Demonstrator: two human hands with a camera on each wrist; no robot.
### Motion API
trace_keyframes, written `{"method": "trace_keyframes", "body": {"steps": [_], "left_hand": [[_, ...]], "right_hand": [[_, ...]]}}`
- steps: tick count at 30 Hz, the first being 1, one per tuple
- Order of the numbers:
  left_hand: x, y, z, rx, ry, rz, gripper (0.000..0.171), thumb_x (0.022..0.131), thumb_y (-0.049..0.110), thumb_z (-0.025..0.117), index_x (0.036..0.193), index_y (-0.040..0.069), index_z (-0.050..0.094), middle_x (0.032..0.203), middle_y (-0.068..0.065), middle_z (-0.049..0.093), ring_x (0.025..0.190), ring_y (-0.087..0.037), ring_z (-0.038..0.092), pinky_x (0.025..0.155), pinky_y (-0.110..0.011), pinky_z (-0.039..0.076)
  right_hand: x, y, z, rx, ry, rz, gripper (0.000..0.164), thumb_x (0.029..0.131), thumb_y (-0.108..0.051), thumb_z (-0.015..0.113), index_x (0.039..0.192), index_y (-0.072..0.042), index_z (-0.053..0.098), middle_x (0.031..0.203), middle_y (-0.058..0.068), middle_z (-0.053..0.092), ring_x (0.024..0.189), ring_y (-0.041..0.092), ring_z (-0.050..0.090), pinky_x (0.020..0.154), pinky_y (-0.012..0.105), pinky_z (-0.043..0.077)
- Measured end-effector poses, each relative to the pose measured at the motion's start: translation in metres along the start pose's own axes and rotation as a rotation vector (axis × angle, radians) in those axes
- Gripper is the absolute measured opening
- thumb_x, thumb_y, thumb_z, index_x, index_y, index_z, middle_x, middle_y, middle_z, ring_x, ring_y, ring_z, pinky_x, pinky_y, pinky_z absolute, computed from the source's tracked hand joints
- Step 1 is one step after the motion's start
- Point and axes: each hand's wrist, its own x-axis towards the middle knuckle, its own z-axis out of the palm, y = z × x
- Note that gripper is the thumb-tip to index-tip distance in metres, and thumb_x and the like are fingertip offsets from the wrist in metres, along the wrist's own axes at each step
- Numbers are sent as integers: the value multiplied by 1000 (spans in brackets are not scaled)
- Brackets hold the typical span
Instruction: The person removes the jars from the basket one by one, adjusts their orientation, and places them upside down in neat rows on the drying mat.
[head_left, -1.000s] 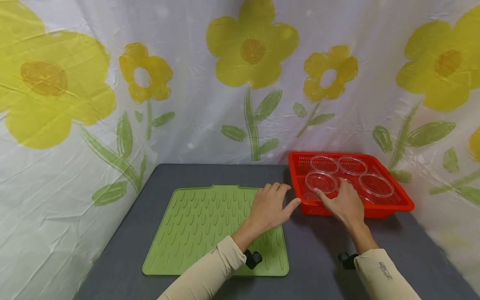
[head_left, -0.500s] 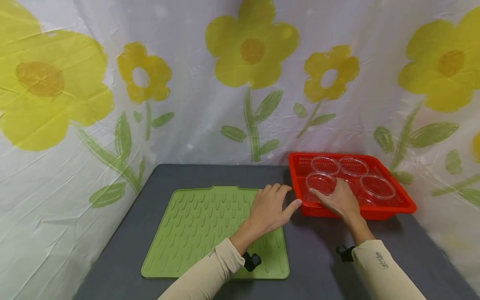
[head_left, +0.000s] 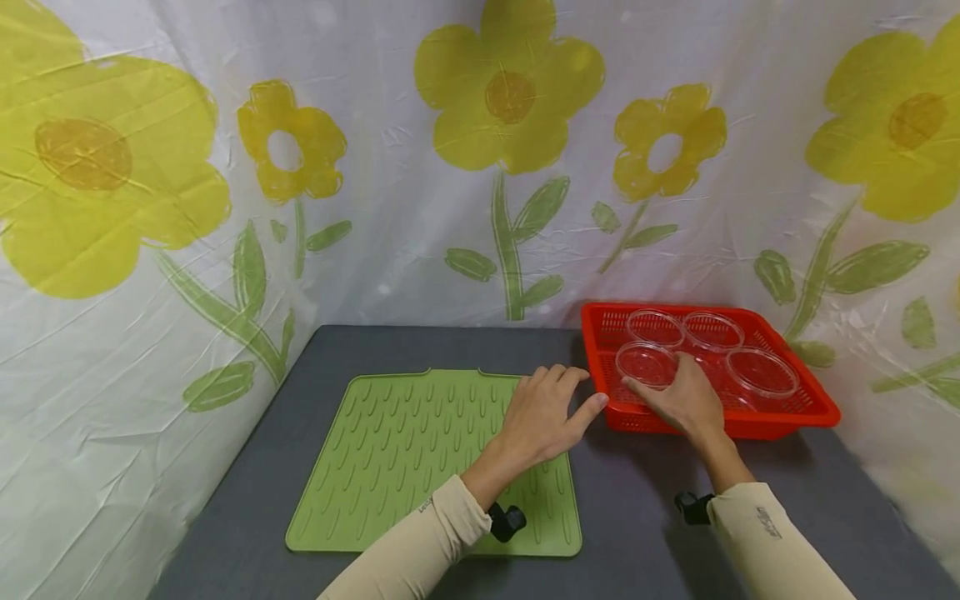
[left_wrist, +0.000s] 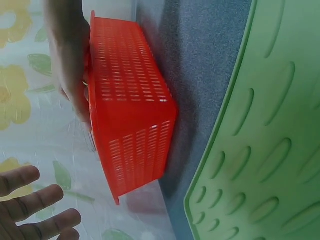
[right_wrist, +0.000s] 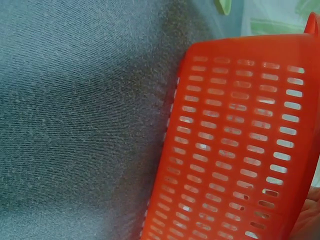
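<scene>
My right hand point(head_left: 690, 402) reaches over the front rim of a red plastic basket point(head_left: 697, 427). Its thumb and fingers span the front-left petri dish point(head_left: 643, 360), a clear round one, at opposite sides of its rim. Behind that dish stand a back-left petri dish point(head_left: 656, 328) and a back-right one point(head_left: 712, 330); another petri dish point(head_left: 762, 372) is at the right. My left hand point(head_left: 542, 417) hovers near the basket's front-left corner, fingers spread and holding nothing. In the right wrist view, the basket wall hides most of the right hand.
A green ridged drying mat point(head_left: 420, 467) lies flat left of the basket on the dark grey table point(head_left: 622, 517). A white curtain point(head_left: 382, 250) printed with yellow flowers hangs behind and along both sides.
My right hand has shifted slightly left inside the basket, and its fingers have come to the right edge of the front-left petri dish. The left hand stays nearly still.
</scene>
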Motion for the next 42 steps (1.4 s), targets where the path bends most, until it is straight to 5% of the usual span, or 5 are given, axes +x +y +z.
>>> {"method": "trace_keyframes", "body": {"steps": [9, 18, 24, 33, 42], "left_hand": [[-1, -3, 3, -9, -60, -25, 50, 105, 53, 43, 128, 16, 67, 116, -1, 72, 97, -21, 66, 84, -35, 54], [3, -2, -5, 28, -9, -13, 37, 97, 39, 65, 126, 17, 68, 115, -1, 72, 95, -22, 66, 74, -33, 51], [7, -3, -15, 4, 6, -59, 40, 94, 38, 69, 129, 17, 66, 121, 0, 70, 104, -22, 66, 81, -36, 53], [7, -1, -30, -185, 8, -102, 64, 90, 39, 76, 145, 15, 52, 145, -3, 56, 131, -25, 57, 101, -45, 53], [9, 1, -46, -442, -97, -3, 96, 79, 32, 89, 158, 19, 36, 159, 0, 43, 146, -19, 43, 115, -43, 45]], "right_hand": [[-3, -6, -11, 79, 92, -90, 103, 85, -51, 77, 152, 9, 29, 147, 34, 43, 125, 52, 48, 102, 70, 45], [-15, -23, -35, 151, 215, -186, 101, 82, -42, 82, 154, 5, 30, 146, 32, 46, 127, 49, 47, 103, 71, 43], [-24, -39, -51, 180, 257, -267, 99, 79, -38, 86, 155, -2, 34, 147, 26, 49, 127, 46, 50, 101, 70, 45], [-40, -60, -77, 169, 114, -328, 101, 78, -37, 87, 158, -8, 33, 150, 25, 49, 125, 45, 52, 96, 68, 50], [-50, -70, -84, 204, -97, -426, 95, 78, -34, 90, 156, -13, 39, 146, 20, 56, 120, 45, 62, 93, 64, 54]]}}
